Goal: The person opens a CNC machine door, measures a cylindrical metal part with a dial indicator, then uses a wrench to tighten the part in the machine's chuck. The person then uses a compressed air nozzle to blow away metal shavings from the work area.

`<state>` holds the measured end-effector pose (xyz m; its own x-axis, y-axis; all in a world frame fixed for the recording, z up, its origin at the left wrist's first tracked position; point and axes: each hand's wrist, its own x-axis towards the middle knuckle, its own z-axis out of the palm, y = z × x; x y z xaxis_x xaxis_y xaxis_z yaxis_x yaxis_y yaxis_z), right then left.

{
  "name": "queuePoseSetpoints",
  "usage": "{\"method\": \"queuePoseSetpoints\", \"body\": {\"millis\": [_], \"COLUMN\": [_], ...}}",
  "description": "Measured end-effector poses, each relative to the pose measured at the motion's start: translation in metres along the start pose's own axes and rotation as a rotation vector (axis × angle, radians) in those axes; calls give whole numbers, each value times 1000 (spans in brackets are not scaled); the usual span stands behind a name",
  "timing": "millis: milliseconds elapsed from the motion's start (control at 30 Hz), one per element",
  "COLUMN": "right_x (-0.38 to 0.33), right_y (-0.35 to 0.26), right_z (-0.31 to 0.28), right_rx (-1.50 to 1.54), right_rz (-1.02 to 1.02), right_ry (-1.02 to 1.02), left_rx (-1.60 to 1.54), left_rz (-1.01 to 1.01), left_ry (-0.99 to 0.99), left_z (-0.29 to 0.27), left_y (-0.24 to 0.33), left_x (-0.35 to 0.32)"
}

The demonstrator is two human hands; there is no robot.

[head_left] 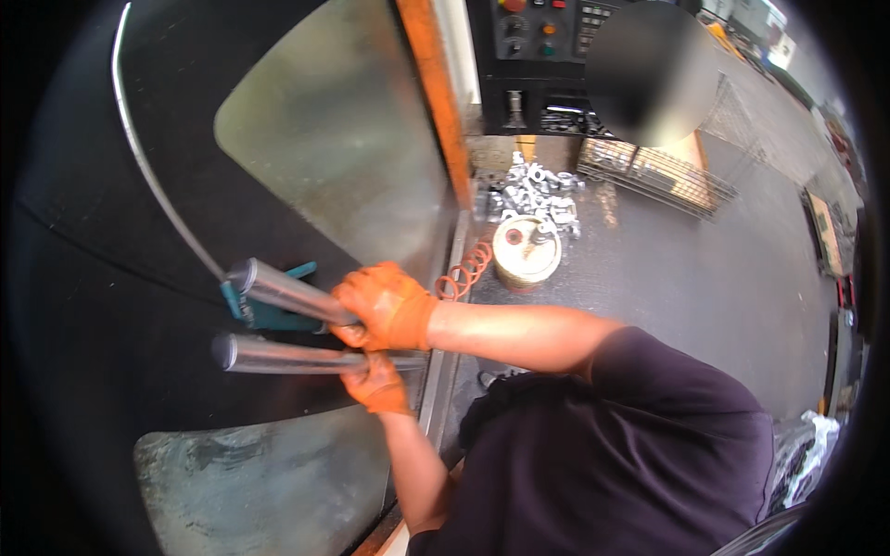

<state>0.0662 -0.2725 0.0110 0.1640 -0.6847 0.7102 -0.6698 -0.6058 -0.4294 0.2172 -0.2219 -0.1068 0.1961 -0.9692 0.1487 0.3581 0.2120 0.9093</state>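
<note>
Both my hands wear orange gloves. My right hand (pixel 385 304), the upper one in the picture, is closed round the near end of a shiny metal tube (pixel 292 290). Just below it, my left hand (pixel 378 385) grips a second metal tube (pixel 287 356), and a bit of that tube shows past the glove. The tubes point left, slightly spread apart, their far ends blurred. Whether they are fixed to anything, I cannot tell. Behind them is a teal fitting (pixel 278 315), partly covered, with a long thin pale line (pixel 153 181) running up from it.
Black machine panels with an upper window (pixel 343 130) and a lower window (pixel 264 482) stand before me. Rightward are a control panel (pixel 533 42), a pile of metal parts (pixel 538 190), a round container (pixel 527 252), a coiled orange hose (pixel 466 271) and a wire basket (pixel 658 176).
</note>
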Motion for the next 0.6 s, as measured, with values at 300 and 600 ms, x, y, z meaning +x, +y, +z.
{"method": "queuePoseSetpoints", "body": {"millis": [300,600], "right_x": [24,55], "right_y": [41,123], "right_z": [-35,-68], "right_rx": [-40,201], "right_rz": [-68,401], "right_ry": [32,-24], "left_rx": [-258,-33], "left_rz": [-272,-127], "left_ry": [128,228], "left_z": [-27,-104], "left_y": [45,63], "left_x": [-30,-87]}}
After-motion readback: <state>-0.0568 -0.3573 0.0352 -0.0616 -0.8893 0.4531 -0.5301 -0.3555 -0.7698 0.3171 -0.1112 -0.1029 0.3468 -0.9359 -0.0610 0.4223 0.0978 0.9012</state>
